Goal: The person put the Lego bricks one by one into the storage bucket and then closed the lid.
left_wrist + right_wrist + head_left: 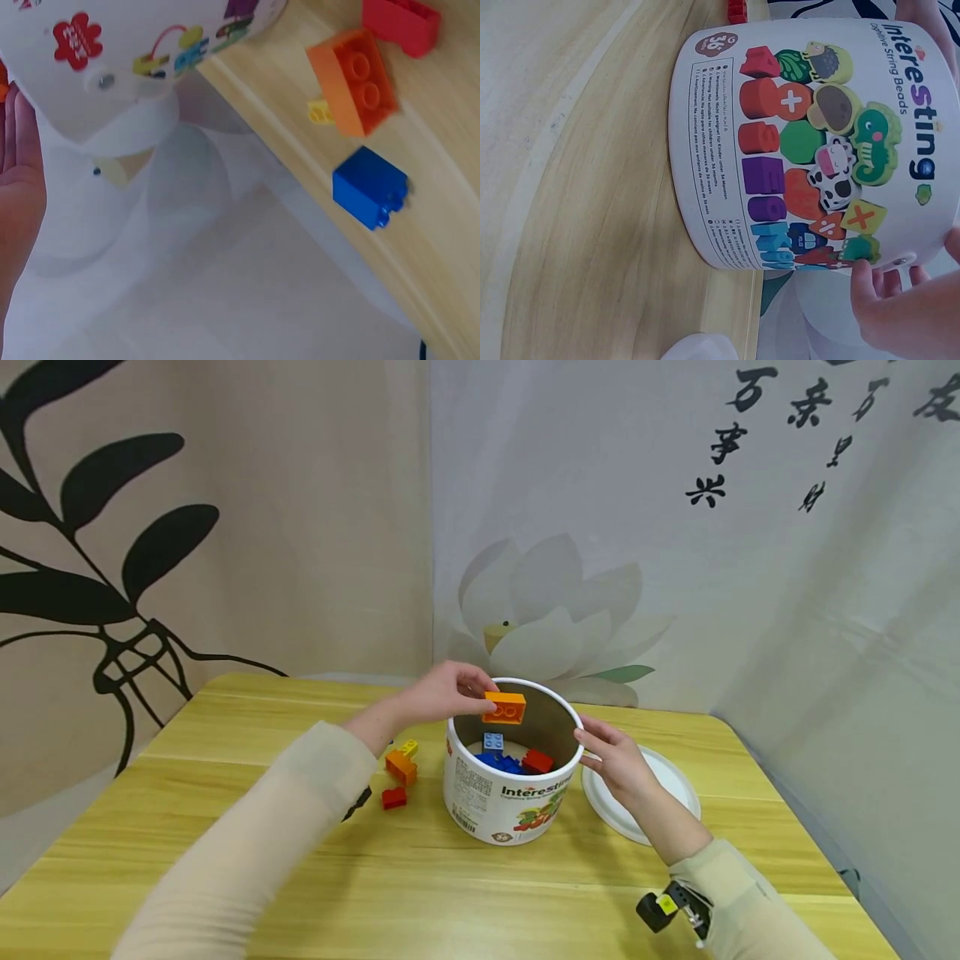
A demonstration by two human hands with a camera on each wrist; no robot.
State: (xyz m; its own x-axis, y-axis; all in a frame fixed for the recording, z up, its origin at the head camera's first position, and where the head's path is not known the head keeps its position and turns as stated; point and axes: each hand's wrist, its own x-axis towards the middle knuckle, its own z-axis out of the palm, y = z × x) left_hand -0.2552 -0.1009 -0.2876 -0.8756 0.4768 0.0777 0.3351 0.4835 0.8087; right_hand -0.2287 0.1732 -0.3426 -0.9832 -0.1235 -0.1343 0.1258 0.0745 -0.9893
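Over the mouth of a round white bucket (480,802), my left hand (447,692) pinches an orange toy brick (505,708) between thumb and fingers. My right hand (611,756) grips the bucket's right rim, thumb and fingers at the edge. Inside the bucket lie a light blue brick (492,742), dark blue bricks (501,763) and a red brick (537,762). In the right wrist view the printed wall of the bucket (802,150) fills much of the picture, with the right hand's fingers at its rim.
Left of the bucket lie an orange brick (401,767), a yellow brick (408,748) and a red brick (393,797) on the wooden table (420,893). The left wrist view also has a blue brick (369,187) there. A white lid (678,785) lies right of the bucket.
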